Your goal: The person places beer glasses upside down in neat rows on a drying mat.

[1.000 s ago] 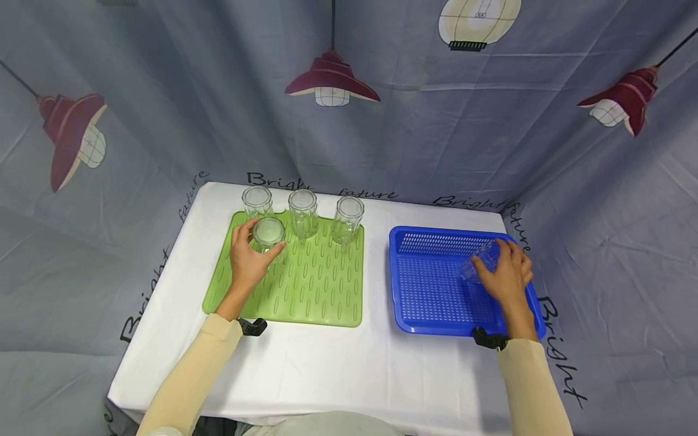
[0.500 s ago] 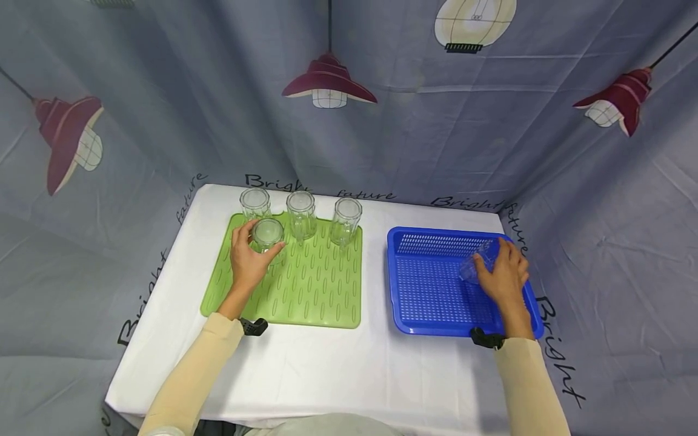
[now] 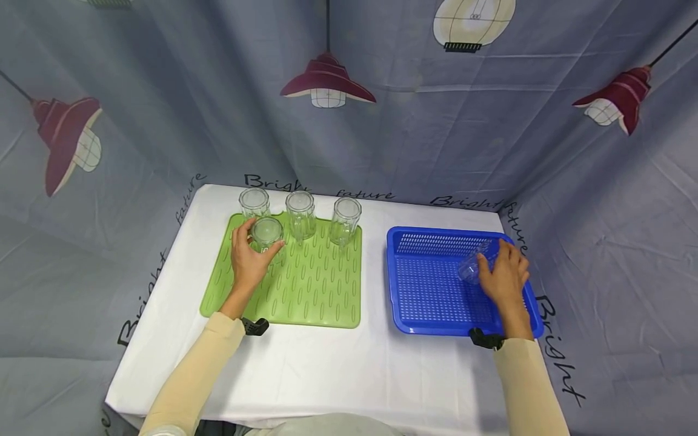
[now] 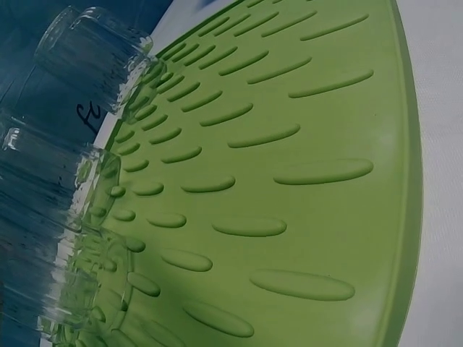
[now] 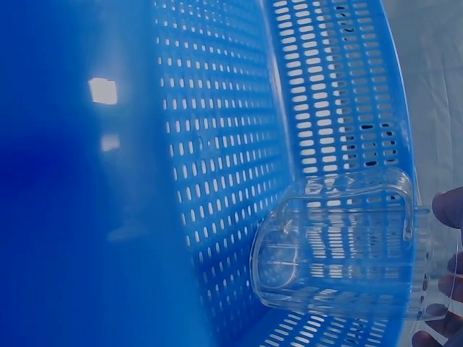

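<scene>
My left hand holds an upside-down clear glass mug on a green mat, thumb on one side and fingers on the other. Behind it, three more upside-down mugs line the mat's back edge: a left one, a middle one and a right one. The left wrist view shows mugs but not the hand. At right, my right hand grips another clear mug near its mouth, inside a blue basket. That mug's base is toward the basket floor.
A white cloth covers the table. Grey-blue curtains printed with lamps hang behind and at both sides. The basket's raised perforated walls surround the right-hand mug.
My right thumb has shifted slightly to the right against the mug in the basket. The left hand and its mug stay in place; the head view has shifted a little.
</scene>
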{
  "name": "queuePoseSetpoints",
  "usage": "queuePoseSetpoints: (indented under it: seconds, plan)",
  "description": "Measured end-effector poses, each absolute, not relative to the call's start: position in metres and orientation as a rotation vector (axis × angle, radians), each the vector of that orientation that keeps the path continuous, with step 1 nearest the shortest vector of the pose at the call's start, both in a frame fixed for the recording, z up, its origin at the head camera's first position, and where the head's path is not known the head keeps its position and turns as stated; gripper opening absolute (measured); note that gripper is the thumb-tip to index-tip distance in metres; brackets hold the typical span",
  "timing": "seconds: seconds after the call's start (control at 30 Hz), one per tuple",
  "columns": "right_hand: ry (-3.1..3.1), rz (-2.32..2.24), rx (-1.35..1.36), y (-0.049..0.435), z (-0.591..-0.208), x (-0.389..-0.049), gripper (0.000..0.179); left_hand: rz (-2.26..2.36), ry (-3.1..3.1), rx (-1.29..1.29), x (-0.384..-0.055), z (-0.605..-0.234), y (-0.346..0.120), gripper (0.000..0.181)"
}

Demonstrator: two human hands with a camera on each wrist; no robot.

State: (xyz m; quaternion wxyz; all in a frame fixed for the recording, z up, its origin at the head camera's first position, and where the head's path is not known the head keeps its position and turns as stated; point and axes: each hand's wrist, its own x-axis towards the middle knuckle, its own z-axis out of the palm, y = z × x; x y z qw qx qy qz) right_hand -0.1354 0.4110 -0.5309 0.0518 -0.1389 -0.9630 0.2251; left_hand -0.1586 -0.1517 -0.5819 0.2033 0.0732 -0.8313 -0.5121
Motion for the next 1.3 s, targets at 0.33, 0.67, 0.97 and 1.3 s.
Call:
queuePoseSetpoints:
  seconds: [0.33, 0.67, 0.97, 1.3]
  plan:
    - [-2.932, 0.67, -0.448, 0.412, -0.53, -0.137, 0.074, -1.411, -2.373, 0.217, -0.156, -0.582, -0.152, 0.089]
    - [-2.925, 0.685, -0.457, 0.414, -0.531, -0.139, 0.074, -1.433, -2.351, 0.187, -0.154, -0.581, -0.152, 0.092]
    - [-2.919, 0.694, -0.452, 0.414, -0.53, -0.138, 0.075, -1.491, -2.314, 0.171, -0.151, -0.581, -0.153, 0.091]
    - [-2.915, 0.686, -0.46, 0.413, -0.53, -0.138, 0.075, -1.492, -2.283, 0.178, -0.144, -0.58, -0.161, 0.093]
